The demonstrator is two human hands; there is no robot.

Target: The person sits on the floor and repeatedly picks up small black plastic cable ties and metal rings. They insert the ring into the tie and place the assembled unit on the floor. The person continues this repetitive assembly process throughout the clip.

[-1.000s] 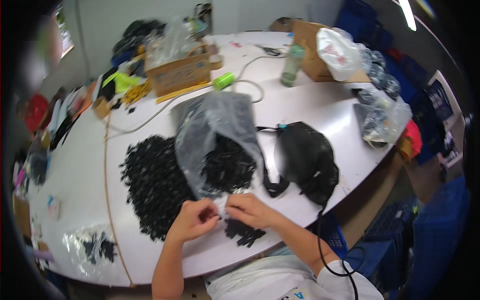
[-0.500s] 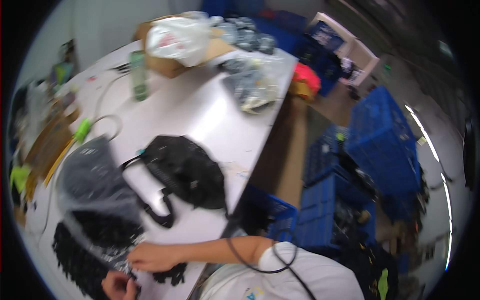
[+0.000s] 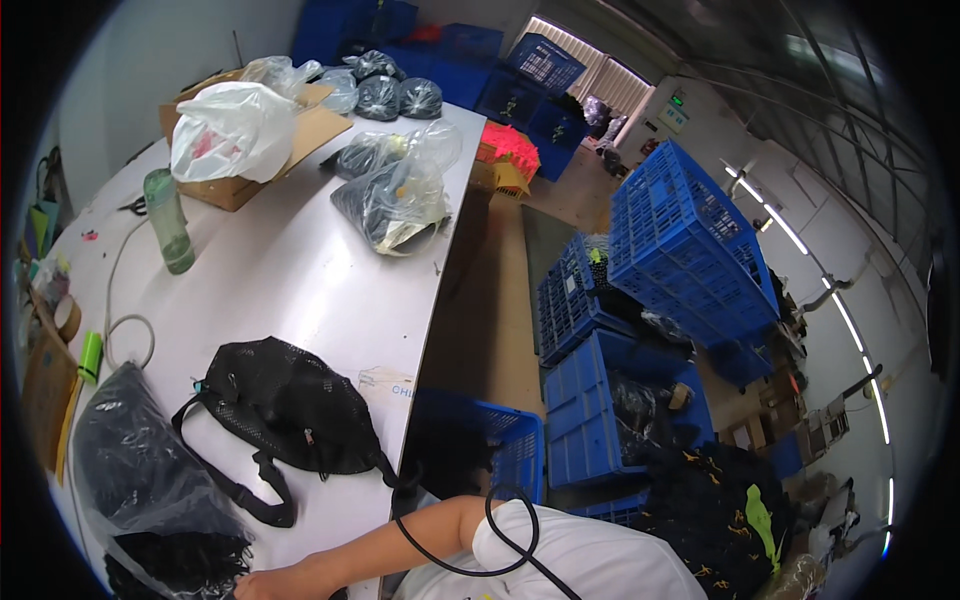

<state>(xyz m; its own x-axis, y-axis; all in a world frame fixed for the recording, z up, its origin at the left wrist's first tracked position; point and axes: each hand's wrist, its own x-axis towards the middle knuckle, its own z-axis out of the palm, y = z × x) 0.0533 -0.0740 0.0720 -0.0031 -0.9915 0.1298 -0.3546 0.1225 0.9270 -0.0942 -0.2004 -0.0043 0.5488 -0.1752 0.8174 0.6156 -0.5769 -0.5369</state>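
Note:
My right hand (image 3: 285, 581) reaches in along the lower edge, its fingers curled at the edge of a pile of black fuzzy textile pieces (image 3: 190, 562). What the fingers hold is hidden, as the frame cuts off the hand's lower part. A large clear plastic bag (image 3: 140, 465) with dark contents lies beside it, its lower end over the black pieces. Just above and right of the bag rests a black waist bag (image 3: 290, 405), its strap looping toward my forearm. My left hand is out of the picture.
On the white table (image 3: 300, 290) stand a green bottle (image 3: 168, 222) and a cardboard box (image 3: 225, 192) under a white plastic bag (image 3: 235, 130). Clear bags of dark goods (image 3: 390, 195) lie near the right edge. Blue crates (image 3: 690, 240) stack on the floor at right.
The view has swung, so table and goods sit lower and further left in the picture. My left hand has dropped out of view; my right hand is now partly cut off below.

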